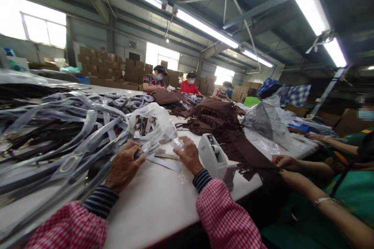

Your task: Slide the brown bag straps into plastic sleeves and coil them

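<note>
My left hand (124, 165) is closed, thumb and fingers pinching the dark end of a strap wrapped in clear plastic (150, 148). My right hand (188, 155) is curled around a crumpled piece of clear plastic film (177, 142). Flat strips (165, 162) lie on the white table between the hands. Just beyond them sits a white plastic bag (153, 118) with small strap pieces inside. A grey tape dispenser (214, 159) stands right beside my right hand. Plastic-wrapped straps (78, 136) are heaped to the left of my left hand.
Brown fringed fabric (224, 124) is piled to the right, reaching the table's edge. A co-worker's hands (288, 163) hold its near end. Several people in masks sit across the table (157, 198). Cardboard boxes (99, 64) are stacked behind them.
</note>
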`<state>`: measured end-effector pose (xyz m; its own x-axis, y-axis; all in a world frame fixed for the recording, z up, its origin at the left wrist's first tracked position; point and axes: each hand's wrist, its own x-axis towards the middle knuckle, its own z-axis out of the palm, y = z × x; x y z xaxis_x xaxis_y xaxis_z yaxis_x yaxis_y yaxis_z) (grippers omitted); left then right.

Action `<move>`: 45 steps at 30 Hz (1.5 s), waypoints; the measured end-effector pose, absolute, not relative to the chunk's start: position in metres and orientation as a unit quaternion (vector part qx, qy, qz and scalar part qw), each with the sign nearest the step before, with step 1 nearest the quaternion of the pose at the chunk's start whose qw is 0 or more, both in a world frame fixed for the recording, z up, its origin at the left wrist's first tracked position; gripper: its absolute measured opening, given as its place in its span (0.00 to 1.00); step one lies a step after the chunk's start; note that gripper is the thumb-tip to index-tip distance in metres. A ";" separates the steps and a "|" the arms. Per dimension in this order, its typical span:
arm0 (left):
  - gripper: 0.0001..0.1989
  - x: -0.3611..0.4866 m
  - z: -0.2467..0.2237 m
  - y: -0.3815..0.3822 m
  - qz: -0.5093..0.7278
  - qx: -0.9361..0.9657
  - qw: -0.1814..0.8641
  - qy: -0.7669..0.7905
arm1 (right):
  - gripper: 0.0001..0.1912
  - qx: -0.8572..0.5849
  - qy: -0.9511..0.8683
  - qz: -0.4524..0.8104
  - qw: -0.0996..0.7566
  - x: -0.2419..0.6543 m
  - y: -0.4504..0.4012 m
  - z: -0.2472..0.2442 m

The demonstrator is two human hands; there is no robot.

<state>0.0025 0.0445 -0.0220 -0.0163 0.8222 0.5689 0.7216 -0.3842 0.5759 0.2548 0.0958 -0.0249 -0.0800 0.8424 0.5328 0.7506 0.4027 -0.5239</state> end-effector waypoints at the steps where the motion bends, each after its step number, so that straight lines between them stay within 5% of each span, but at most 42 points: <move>1: 0.11 0.002 -0.023 0.043 0.434 0.705 0.070 0.556 | 0.23 -0.541 -0.728 0.061 0.416 0.256 0.094 -0.022; 17: 0.06 -0.003 -0.034 0.034 0.341 0.746 0.009 0.572 | 0.22 -0.495 -0.716 0.133 0.474 0.266 0.061 0.001; 26: 0.12 0.007 -0.022 0.027 0.329 0.733 -0.111 0.585 | 0.25 -0.413 -0.598 0.438 0.530 0.269 0.047 0.008; 29: 0.19 0.035 0.002 0.020 0.436 0.730 0.025 0.526 | 0.22 -0.405 -0.612 0.441 0.516 0.268 0.042 0.015; 33: 0.31 0.077 0.024 0.024 0.437 0.643 0.450 0.438 | 0.19 -0.378 -0.684 0.399 0.480 0.267 0.038 0.023; 35: 0.28 0.089 0.022 0.031 0.446 0.587 0.563 0.373 | 0.19 -0.390 -0.701 0.363 0.474 0.269 0.034 0.024; 41: 0.21 0.079 -0.004 0.046 0.519 0.487 0.627 0.316 | 0.12 -0.484 -0.623 0.089 0.609 0.297 -0.017 0.006; 45: 0.22 0.067 -0.006 0.045 0.548 0.427 0.661 0.283 | 0.10 -0.505 -0.606 0.104 0.605 0.308 -0.043 -0.018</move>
<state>0.0667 0.0455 -0.0061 0.2396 0.9664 0.0933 -0.4820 0.0349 0.8755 0.3085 -0.0428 -0.0184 0.2432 0.7385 0.6289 0.4863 0.4681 -0.7378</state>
